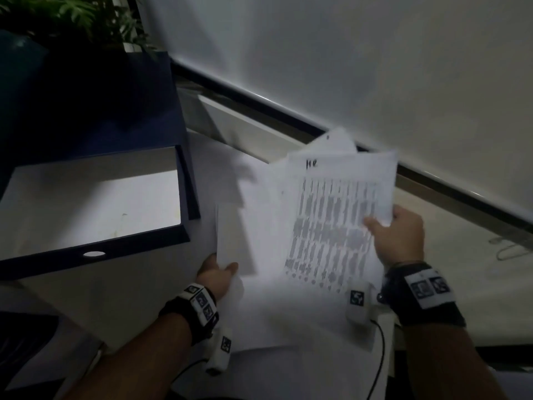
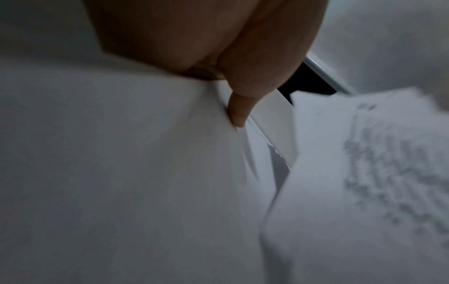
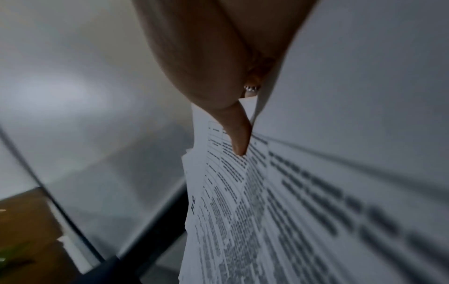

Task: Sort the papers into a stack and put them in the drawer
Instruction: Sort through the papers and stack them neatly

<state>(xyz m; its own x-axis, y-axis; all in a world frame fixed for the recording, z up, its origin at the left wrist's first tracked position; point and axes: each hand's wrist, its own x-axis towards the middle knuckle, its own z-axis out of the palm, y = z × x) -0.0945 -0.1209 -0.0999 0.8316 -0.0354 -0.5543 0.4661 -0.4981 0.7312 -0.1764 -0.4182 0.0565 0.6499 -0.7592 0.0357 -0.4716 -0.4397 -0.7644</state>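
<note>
Several white papers (image 1: 323,226) are held fanned out and uneven above the white surface; the top sheet carries printed rows and a handwritten mark. My left hand (image 1: 219,269) pinches the lower left corner of a blank sheet (image 2: 121,173), thumb on top. My right hand (image 1: 395,235) pinches the right edge of the printed sheets (image 3: 279,211), thumb pressed on the print. The drawer (image 1: 95,209) stands pulled out to the left of the papers, dark blue with a pale interior, nothing visible in it.
A dark blue cabinet (image 1: 101,105) rises behind the drawer, with a green plant (image 1: 72,18) above it. A white wall and dark rail (image 1: 288,111) run diagonally behind the papers. Paper clips (image 1: 510,249) lie at the far right. More white sheets (image 1: 288,327) lie under my wrists.
</note>
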